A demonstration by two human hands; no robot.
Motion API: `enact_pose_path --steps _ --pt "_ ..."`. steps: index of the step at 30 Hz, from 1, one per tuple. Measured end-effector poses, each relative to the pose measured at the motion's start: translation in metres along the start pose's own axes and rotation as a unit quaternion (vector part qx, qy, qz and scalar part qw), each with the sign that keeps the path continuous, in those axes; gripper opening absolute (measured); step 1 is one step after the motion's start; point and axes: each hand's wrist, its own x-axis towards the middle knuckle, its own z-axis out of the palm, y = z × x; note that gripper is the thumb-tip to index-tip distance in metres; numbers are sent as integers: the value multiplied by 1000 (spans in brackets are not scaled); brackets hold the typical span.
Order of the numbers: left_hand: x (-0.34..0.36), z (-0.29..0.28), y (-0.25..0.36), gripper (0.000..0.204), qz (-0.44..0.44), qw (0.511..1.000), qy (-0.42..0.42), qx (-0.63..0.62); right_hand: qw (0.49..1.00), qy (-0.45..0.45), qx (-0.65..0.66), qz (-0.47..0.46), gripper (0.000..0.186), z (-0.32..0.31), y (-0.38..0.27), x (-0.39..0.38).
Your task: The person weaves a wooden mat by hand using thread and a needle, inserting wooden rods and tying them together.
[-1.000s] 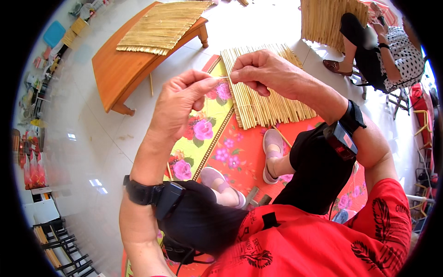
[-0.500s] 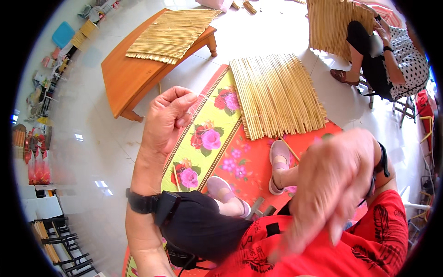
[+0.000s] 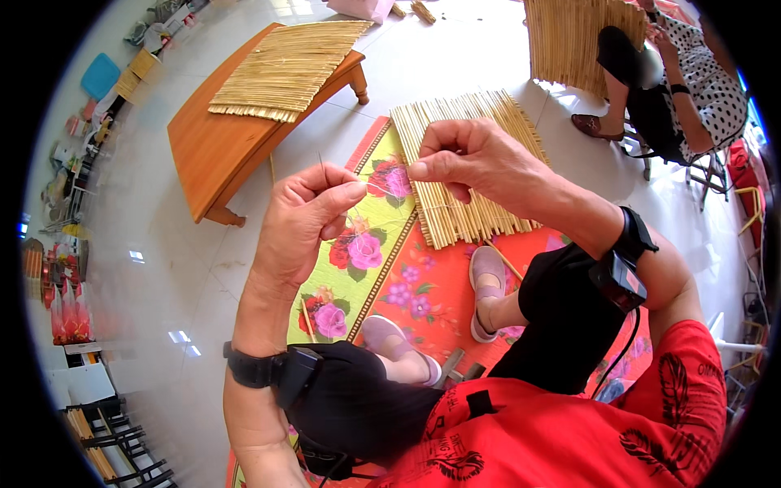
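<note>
Head view, read from left to right. At the far left I see a blue rectangular item (image 3: 100,76) near the wall, then a wooden table (image 3: 189,154) standing on the pale tiled floor. A straw-coloured stalk panel (image 3: 289,69) lies flat on the tabletop.

Left hand (image 3: 299,215): raised in front of the table, fingers curled, thumb tip pressed against the index finger. I see it pinching a white thread (image 3: 382,189); a thin, dark, needle-like piece (image 3: 322,167) projects upward at the index finger. The thread passes in fine curves above a floral sheet (image 3: 346,286), printed in yellow-green and red, spread on the floor.

Shoes (image 3: 379,328): a mauve pair, resting on the sheet below the hands.

Stalk mat (image 3: 464,213): on the floor, partly over the sheet, its stalks laid side by side.

Right hand (image 3: 480,156): above the stalk mat, apart from the left hand, thumb and index finger brought narrowly together. I cannot tell whether thread runs between them.

Right side: a seated person (image 3: 687,89) in a spotted top, beside an upright stalk screen (image 3: 569,49).
</note>
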Motion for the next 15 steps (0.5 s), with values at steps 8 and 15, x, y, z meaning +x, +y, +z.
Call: enact_pose_path --steps 8,15 --pt "-1 2 -1 4 0 1000 -11 -1 992 -102 64 39 21 22 12 6" --pt "-3 -2 2 4 2 1000 -5 7 986 -68 117 99 16 15 11 5"
